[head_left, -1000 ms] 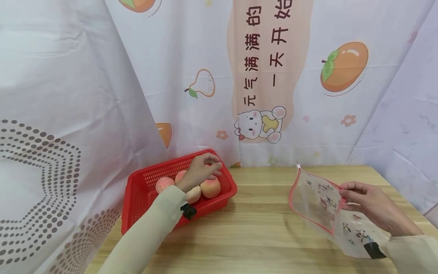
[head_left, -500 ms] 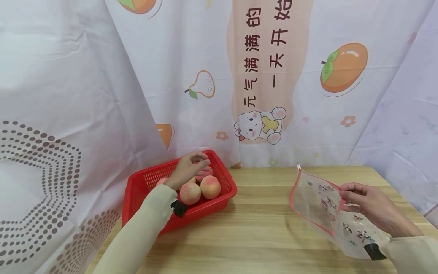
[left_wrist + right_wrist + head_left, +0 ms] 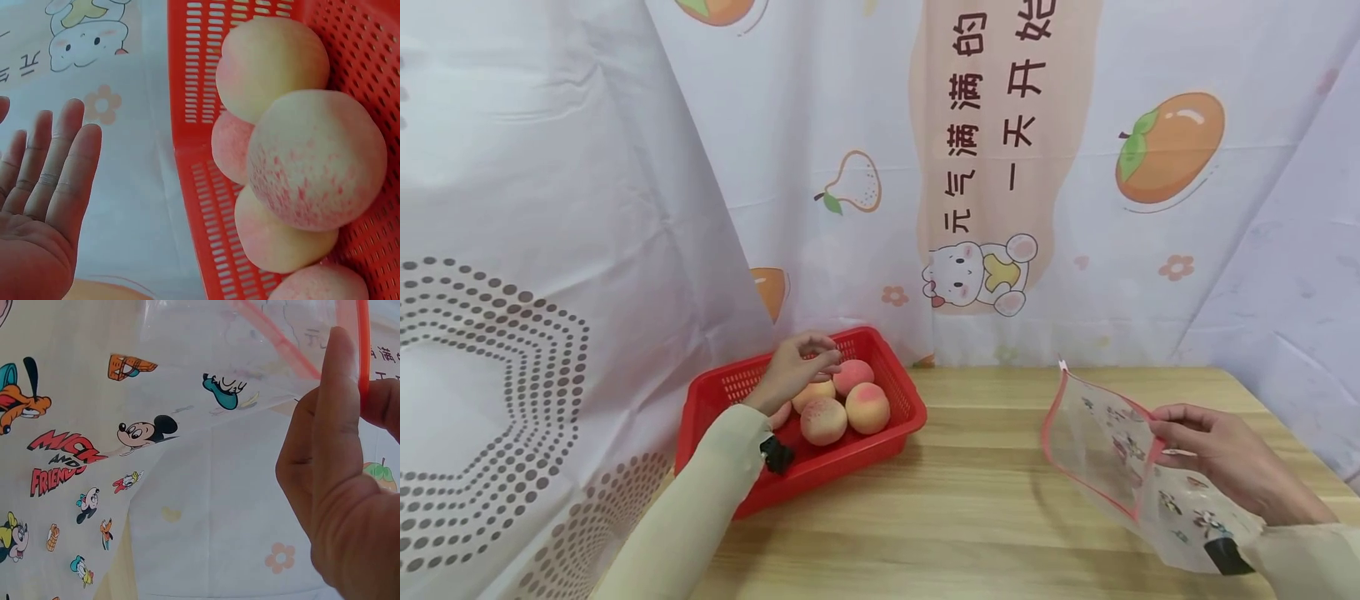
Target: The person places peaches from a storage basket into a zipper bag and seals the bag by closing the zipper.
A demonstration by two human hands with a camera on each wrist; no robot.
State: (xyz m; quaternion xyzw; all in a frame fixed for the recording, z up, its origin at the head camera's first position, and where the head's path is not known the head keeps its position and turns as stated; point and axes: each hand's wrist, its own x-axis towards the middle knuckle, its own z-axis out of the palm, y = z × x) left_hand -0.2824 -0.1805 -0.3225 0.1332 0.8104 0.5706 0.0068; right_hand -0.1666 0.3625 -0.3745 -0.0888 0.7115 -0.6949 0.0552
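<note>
My left hand [image 3: 793, 371] hovers over a red plastic basket [image 3: 820, 482], its fingers loosely bent and holding nothing. In the left wrist view the fingers of that hand [image 3: 53, 181] stand extended, apart from the fruit. Several peaches lie in the basket, among them a speckled peach [image 3: 823, 421], a blushed peach [image 3: 868, 408] and a pinker peach [image 3: 853, 377]. On the right, my right hand [image 3: 1228, 458] pinches the red zip edge of a clear zip bag [image 3: 1195, 508] printed with cartoon figures. The mouth of the bag gapes toward the left.
A wooden table [image 3: 970, 517] lies under the basket and bag. Behind it hangs a white curtain [image 3: 880, 100] printed with fruit and lettering. Another cloth [image 3: 550, 183] with dotted patterns hangs close on the left.
My left hand has drawn back leftward over the basket, uncovering peaches that it hid. The right hand keeps its pinch on the bag. The head view has shifted slightly.
</note>
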